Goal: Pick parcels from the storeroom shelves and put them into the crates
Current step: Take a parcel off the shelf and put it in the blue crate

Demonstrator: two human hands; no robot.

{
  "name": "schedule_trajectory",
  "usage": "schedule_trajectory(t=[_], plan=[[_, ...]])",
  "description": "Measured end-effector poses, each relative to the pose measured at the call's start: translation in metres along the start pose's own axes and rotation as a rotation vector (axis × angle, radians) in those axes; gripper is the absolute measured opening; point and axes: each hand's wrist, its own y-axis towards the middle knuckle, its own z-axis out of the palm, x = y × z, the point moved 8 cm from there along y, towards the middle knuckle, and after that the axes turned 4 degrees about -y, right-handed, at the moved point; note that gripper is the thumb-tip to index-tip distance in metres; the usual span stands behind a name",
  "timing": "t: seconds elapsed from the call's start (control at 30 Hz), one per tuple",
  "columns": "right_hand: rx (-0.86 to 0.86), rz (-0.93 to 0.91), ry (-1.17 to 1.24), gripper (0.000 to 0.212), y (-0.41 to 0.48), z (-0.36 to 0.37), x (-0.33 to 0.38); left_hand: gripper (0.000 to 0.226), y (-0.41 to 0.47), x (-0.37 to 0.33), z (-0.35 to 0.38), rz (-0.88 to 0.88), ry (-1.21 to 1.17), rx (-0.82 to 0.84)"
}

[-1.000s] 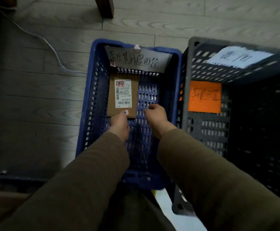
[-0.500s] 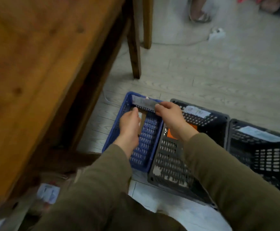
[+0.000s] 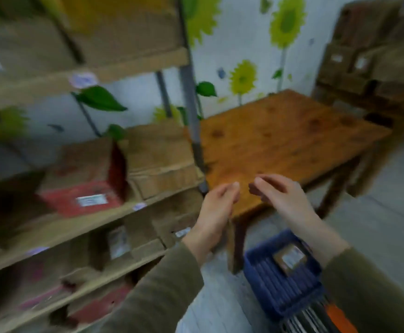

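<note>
One small brown parcel (image 3: 290, 258) lies in the blue crate (image 3: 263, 282) on the floor, low on the right. More parcels sit on the shelves (image 3: 80, 222) to the left: a red box (image 3: 80, 200) with a white label, a plain brown box (image 3: 162, 162) beside it, and smaller boxes on the shelf below. The picture is blurry, so their labels cannot be read.

Both hands are empty. The left hand (image 3: 216, 207) and the right hand (image 3: 280, 195) are held up in front of the wooden table (image 3: 292, 135), close together but not touching, with fingers loosely curled and holding nothing.

The step now looks like getting the next parcel from the shelves. To do it well, turn fully to the shelves and pick one box. Use both hands, one on each side, for a big box like the red one. Lift it straight out so it does not bump the box next to it. Then carry it low to the crate.
</note>
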Motion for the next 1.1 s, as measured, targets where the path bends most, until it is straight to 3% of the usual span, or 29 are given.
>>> schedule_trajectory(t=[0.3,0.47,0.67,0.77,0.9,1.0,1.1], plan=[[0.283,-0.264,0.050,0.006,-0.042,0.225,0.153,0.019,-0.103,-0.089,-0.254,0.254,-0.082,-0.378],[0.378,-0.367,0.097,0.008,-0.083,0.358,0.218,0.016,-0.169,-0.115,-0.391,0.357,-0.072,-0.477],[0.456,-0.464,0.139,0.011,-0.123,0.456,0.275,0.017,-0.233,-0.143,-0.499,0.441,0.011,-0.605],[0.436,-0.586,0.099,0.010,-0.139,0.482,0.311,0.014,-0.264,-0.173,-0.532,0.621,0.111,-0.702],[0.311,-0.897,-0.093,0.020,-0.153,0.512,0.369,0.015,-0.290,-0.209,-0.570,0.780,0.231,-0.925],[0.281,-1.087,-0.363,0.029,-0.160,0.547,0.400,0.028,-0.291,-0.222,-0.596,0.754,0.357,-1.065],[0.324,-1.141,-0.797,0.050,-0.159,0.589,0.404,0.039,-0.282,-0.232,-0.612,0.629,0.488,-1.104]])
